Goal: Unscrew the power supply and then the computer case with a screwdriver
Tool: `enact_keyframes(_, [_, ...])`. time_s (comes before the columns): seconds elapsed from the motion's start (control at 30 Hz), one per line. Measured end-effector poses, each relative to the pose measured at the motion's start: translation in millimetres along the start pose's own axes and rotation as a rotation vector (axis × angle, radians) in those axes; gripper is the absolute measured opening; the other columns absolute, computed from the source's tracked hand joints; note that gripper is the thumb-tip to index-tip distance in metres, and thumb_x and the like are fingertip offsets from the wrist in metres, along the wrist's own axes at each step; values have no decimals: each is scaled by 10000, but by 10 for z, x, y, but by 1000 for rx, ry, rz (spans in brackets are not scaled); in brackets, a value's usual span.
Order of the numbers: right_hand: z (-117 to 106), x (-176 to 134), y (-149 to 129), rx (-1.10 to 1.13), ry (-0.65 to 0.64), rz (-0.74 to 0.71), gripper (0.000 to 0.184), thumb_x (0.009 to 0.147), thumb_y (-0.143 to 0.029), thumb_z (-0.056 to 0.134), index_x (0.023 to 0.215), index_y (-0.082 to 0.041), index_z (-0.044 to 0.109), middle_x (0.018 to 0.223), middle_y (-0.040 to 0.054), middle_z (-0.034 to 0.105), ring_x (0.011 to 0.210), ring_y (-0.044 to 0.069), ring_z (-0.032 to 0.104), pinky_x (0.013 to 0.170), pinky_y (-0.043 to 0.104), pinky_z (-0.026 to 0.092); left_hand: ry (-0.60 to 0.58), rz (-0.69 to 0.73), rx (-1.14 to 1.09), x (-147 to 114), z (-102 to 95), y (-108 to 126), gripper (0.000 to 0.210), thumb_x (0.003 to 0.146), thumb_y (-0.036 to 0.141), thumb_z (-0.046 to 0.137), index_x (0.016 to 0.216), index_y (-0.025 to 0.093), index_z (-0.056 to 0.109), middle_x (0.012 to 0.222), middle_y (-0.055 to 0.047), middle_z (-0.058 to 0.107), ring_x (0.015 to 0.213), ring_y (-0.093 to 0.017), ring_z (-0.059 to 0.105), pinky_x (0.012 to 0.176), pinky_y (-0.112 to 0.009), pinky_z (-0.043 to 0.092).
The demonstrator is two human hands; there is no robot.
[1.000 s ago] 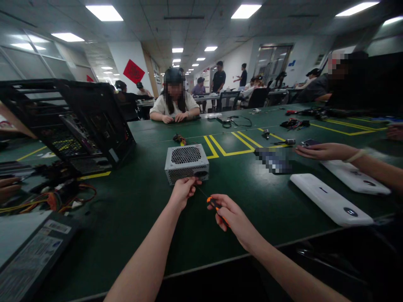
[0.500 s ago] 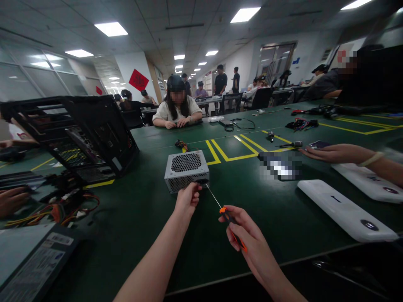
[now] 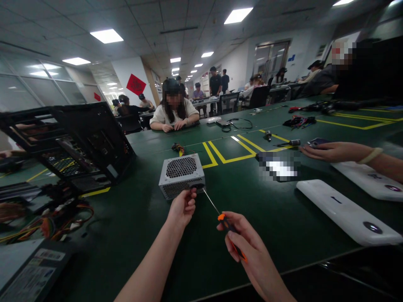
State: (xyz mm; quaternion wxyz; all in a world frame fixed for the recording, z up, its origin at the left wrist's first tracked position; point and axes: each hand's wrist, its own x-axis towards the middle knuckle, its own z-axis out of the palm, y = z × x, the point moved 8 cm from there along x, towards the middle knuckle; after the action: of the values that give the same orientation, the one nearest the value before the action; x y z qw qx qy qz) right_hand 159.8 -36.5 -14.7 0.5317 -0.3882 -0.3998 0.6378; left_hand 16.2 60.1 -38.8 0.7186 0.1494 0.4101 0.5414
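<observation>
A grey computer power supply [image 3: 166, 179] with a honeycomb-vented top sits on the green table in front of me. My right hand [image 3: 242, 243] is wrapped around the orange-and-black handle of a screwdriver [image 3: 212, 202]. Its thin shaft points up and left, and the tip meets the power supply's near face beside the dark socket. My left hand [image 3: 182, 206] is closed, fingertips pinched together at the lower edge of that same face, just left of the tip. Whatever those fingers hold, if anything, is hidden.
An open black computer case [image 3: 94, 142] stands at the left, with loose cables [image 3: 53, 222] and another power supply [image 3: 34, 268] nearer me. To the right lie a white device [image 3: 346, 212], a blurred-out phone [image 3: 278, 165] and another person's hand [image 3: 336, 152]. A person sits opposite.
The view has shifted slightly, so the table items sit a little lower and further left. The screwdriver tip stays at the power supply's near face; my left fingers are still pinched beside it.
</observation>
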Motion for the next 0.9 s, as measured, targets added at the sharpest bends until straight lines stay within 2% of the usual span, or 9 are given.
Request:
enact_keyframes(0.17, [5,-4,-2,-5,-4,-1,288,731,-278,506,1011,-215,480,860,36,532,507,68,405,412,199,272,19,95,49,20,-19,25,101,777,181,458,760,85,487,587,-2,472,330,21,292,262,-78,165])
enact_keyframes(0.27, [8,-7,0,-18,-13,-6,282,743,-270,490,1019,-215,473,864,37,530,509,66,399,417,200,274,37,72,-15,11,13,3,95,789,153,430,717,97,456,570,12,447,327,26,277,267,-72,163])
enact_keyframes(0.43, [8,8,9,-27,-13,-8,282,749,-261,485,1026,-209,468,871,40,527,512,67,398,419,199,279,3,19,-128,-36,100,-23,162,818,149,347,682,112,426,538,35,389,325,21,254,267,-71,162])
enact_keyframes(0.53, [5,19,21,-31,-18,-8,277,757,-269,490,1027,-212,467,878,39,528,518,69,402,419,195,283,-25,37,-68,-76,110,-30,147,804,164,370,697,107,454,547,31,410,329,17,265,270,-81,168])
enact_keyframes(0.6, [-16,-2,27,-39,-4,-11,275,763,-289,493,1029,-221,470,888,40,532,522,73,410,420,194,291,-61,97,37,-145,137,-6,114,776,187,432,752,97,499,592,11,468,339,16,291,276,-91,173])
enact_keyframes(0.7, [-104,-111,9,-75,93,-47,300,769,-367,485,1038,-233,483,913,50,545,519,85,425,410,204,309,-132,211,164,-327,241,57,185,727,246,526,853,113,544,705,-17,546,371,11,338,293,-104,191])
enact_keyframes(0.77, [-161,-224,-23,-154,177,-87,336,748,-403,506,1038,-233,497,908,57,561,504,93,435,424,223,349,-172,239,173,-460,327,76,203,705,252,558,866,130,555,739,-14,558,374,15,324,301,-107,202])
enact_keyframes(0.83, [-221,-348,-101,-246,296,-174,313,724,-400,535,988,-231,535,845,53,582,562,123,489,531,252,418,-222,218,139,-568,417,62,186,693,216,572,860,134,559,752,-8,556,380,20,301,305,-101,204])
enact_keyframes(0.9, [-220,-424,-154,-307,349,-231,288,702,-392,555,941,-232,561,859,59,592,687,167,539,646,274,441,-287,178,74,-648,501,33,157,700,184,564,849,135,560,766,-4,547,389,23,279,307,-90,207])
